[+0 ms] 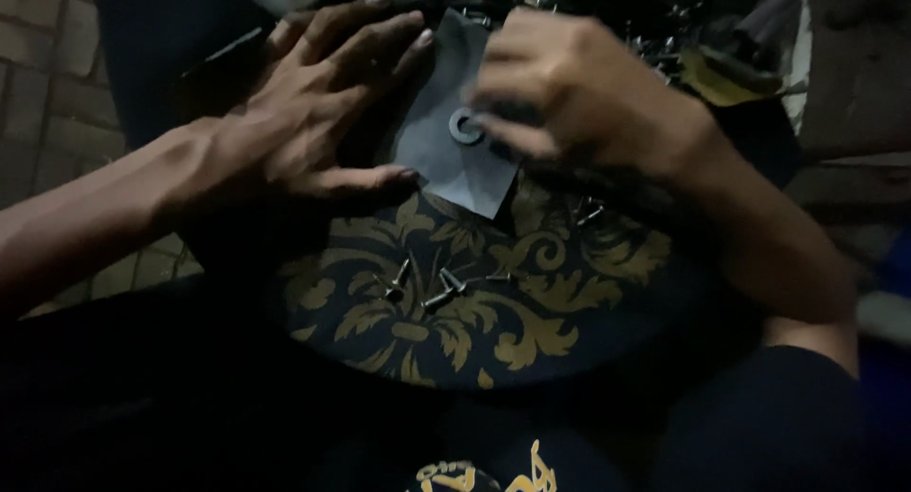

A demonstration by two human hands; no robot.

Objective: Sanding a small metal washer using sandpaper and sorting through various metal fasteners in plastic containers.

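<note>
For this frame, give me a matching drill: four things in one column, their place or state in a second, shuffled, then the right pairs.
Things:
1. left hand
2. right hand
3. dark ring
4. loose screws

Places or states:
A. lying on the grey sheet, at the fingertips
B. scattered on the dark cloth with gold leaf pattern, nearer the person
C. spread flat, fingers splayed, at the sheet's left edge
D. curled and blurred over the sheet's right side

Pairs: 1-C, 2-D, 3-A, 4-B

Loose metal screws point(438, 289) lie on a dark gold-patterned cloth point(531, 335) beside brick paving point(38, 65).
</note>
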